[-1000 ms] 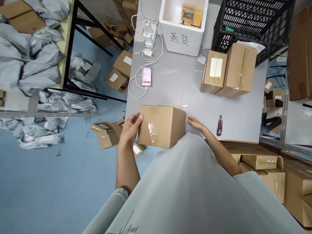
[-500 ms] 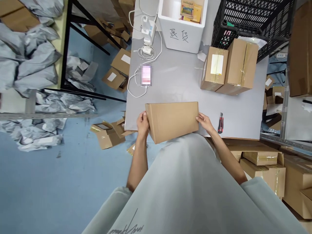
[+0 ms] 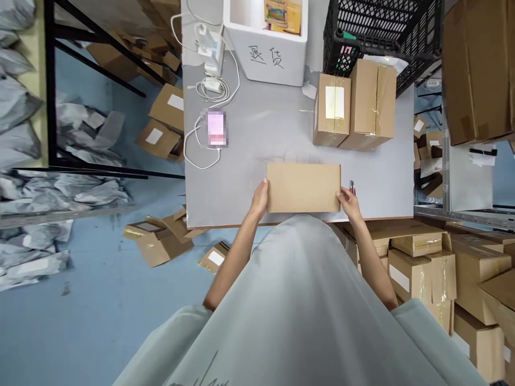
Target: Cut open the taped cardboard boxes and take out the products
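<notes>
A plain brown cardboard box (image 3: 303, 187) is at the front edge of the grey table (image 3: 257, 128), just before my body, its long side running left to right. My left hand (image 3: 260, 199) grips its left end, fingers partly hidden behind the cardboard. At the opposite end my right hand (image 3: 348, 202) holds the right edge between thumb and fingers. A red and black utility knife (image 3: 352, 187) lies just beyond my right hand, partly covered by it.
Two taped cardboard boxes (image 3: 372, 104) stand at the back right before a black plastic crate (image 3: 382, 32). A white foam bin (image 3: 265, 53) is at the back. A phone (image 3: 217, 128) with a white cable lies left. Opened cartons (image 3: 161, 241) litter the blue floor.
The box has gone from tilted to squared up with the table edge, and both hands moved with it. The view has shifted, and the knife is now partly hidden by my right hand.
</notes>
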Demonstrator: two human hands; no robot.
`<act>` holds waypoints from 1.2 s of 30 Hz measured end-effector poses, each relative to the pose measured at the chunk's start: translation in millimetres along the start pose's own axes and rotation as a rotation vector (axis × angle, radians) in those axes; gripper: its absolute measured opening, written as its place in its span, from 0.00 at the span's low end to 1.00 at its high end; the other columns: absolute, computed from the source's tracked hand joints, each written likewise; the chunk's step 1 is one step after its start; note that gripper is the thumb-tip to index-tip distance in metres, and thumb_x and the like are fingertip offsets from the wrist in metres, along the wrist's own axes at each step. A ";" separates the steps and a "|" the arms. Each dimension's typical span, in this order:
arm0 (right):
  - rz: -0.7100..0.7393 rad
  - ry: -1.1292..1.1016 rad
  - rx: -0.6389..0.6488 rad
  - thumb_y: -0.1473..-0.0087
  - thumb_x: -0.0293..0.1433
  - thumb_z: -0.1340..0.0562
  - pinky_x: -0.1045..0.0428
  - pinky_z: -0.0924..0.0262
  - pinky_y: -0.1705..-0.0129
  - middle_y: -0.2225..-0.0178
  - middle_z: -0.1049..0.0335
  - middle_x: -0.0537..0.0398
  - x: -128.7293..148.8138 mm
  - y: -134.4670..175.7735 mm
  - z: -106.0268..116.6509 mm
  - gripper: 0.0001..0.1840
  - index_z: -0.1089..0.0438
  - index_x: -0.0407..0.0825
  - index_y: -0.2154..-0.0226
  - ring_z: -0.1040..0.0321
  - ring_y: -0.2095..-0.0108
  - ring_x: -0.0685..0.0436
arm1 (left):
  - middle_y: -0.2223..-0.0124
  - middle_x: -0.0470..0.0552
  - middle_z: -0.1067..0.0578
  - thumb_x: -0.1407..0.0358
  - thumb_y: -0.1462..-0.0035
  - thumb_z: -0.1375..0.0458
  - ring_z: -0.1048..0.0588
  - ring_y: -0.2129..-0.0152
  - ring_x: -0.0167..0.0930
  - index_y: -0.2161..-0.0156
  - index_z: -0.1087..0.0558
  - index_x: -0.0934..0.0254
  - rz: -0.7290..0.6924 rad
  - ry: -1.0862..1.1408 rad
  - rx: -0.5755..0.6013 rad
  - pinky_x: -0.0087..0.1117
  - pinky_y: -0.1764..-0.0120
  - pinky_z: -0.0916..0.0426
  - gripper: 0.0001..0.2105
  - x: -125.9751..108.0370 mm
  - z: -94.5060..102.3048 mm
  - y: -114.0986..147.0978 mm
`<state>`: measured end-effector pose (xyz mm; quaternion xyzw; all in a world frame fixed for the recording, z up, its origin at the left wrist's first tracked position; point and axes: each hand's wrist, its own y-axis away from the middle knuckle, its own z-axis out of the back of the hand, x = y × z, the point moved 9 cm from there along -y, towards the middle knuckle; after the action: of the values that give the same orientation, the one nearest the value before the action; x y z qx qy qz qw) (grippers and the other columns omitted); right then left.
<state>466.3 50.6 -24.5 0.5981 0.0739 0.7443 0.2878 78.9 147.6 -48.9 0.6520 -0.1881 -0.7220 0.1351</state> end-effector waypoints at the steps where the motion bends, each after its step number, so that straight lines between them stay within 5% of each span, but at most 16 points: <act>1: 0.006 -0.003 0.021 0.45 0.62 0.31 0.31 0.36 0.25 0.33 0.23 0.38 1.0 2.7 -4.4 0.47 0.23 0.47 0.35 0.26 0.32 0.27 | 0.33 0.64 0.20 0.38 0.27 0.45 0.23 0.34 0.47 0.39 0.21 0.63 0.011 0.004 0.005 0.50 0.31 0.29 0.32 -0.2 2.8 2.9; 4: 0.038 0.003 0.069 0.40 0.63 0.35 0.34 0.37 0.24 0.31 0.24 0.42 10.5 14.2 -16.6 0.47 0.26 0.50 0.31 0.27 0.30 0.29 | 0.29 0.64 0.24 0.41 0.34 0.35 0.24 0.33 0.48 0.34 0.24 0.62 0.010 -0.006 0.012 0.51 0.30 0.31 0.34 -0.7 10.5 9.4; 8: 0.036 -0.020 0.083 0.36 0.62 0.36 0.36 0.39 0.23 0.27 0.28 0.45 22.5 26.8 -18.9 0.44 0.26 0.53 0.29 0.32 0.27 0.32 | 0.32 0.65 0.21 0.39 0.38 0.34 0.21 0.36 0.46 0.34 0.23 0.63 0.006 0.015 -0.013 0.52 0.31 0.29 0.36 3.2 23.4 10.6; 15: -0.239 -0.071 -0.035 0.43 0.64 0.31 0.33 0.46 0.21 0.24 0.33 0.42 -5.2 8.1 -8.3 0.46 0.25 0.54 0.34 0.39 0.23 0.31 | 0.34 0.67 0.20 0.38 0.41 0.32 0.21 0.36 0.44 0.37 0.22 0.63 0.092 0.054 -0.082 0.50 0.31 0.29 0.37 19.4 58.3 2.2; 21: -0.222 -0.200 0.195 0.45 0.65 0.31 0.39 0.29 0.32 0.40 0.17 0.45 4.4 13.2 -58.5 0.40 0.20 0.53 0.45 0.21 0.37 0.34 | 0.42 0.67 0.16 0.43 0.39 0.31 0.18 0.43 0.44 0.39 0.22 0.67 0.216 0.013 -0.322 0.50 0.36 0.24 0.33 28.7 97.3 2.6; 25: -0.168 -0.284 0.310 0.42 0.64 0.32 0.41 0.27 0.35 0.40 0.17 0.48 29.1 25.5 -86.1 0.39 0.21 0.54 0.42 0.23 0.37 0.34 | 0.33 0.69 0.21 0.53 0.38 0.30 0.24 0.33 0.47 0.37 0.23 0.67 0.172 -0.082 -0.477 0.54 0.29 0.32 0.29 7.8 115.2 12.6; 28: -0.180 -0.279 0.346 0.39 0.66 0.35 0.41 0.25 0.37 0.41 0.17 0.49 39.5 28.9 -97.7 0.41 0.23 0.55 0.39 0.24 0.36 0.34 | 0.27 0.66 0.26 0.53 0.37 0.29 0.31 0.26 0.47 0.37 0.21 0.63 -0.022 -0.168 -0.411 0.54 0.24 0.38 0.27 -34.5 101.6 29.7; 32: -0.195 -0.274 0.412 0.41 0.66 0.34 0.41 0.24 0.39 0.42 0.16 0.49 49.2 34.4 -109.1 0.44 0.24 0.54 0.36 0.22 0.39 0.33 | 0.27 0.61 0.26 0.42 0.29 0.38 0.31 0.26 0.46 0.32 0.22 0.58 -0.150 -0.158 -0.179 0.53 0.23 0.40 0.30 -84.7 51.2 68.1; 36: -0.137 -0.262 0.410 0.39 0.65 0.34 0.39 0.24 0.37 0.39 0.17 0.51 66.9 44.5 -114.4 0.42 0.24 0.57 0.34 0.23 0.37 0.31 | 0.17 0.56 0.43 0.40 0.34 0.32 0.48 0.18 0.48 0.23 0.33 0.51 -0.186 -0.237 -0.088 0.54 0.18 0.54 0.40 -110.0 14.7 92.1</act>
<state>336.5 75.4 21.1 0.7288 0.2257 0.6087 0.2176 72.2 115.2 91.4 0.5702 -0.1096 -0.8109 0.0729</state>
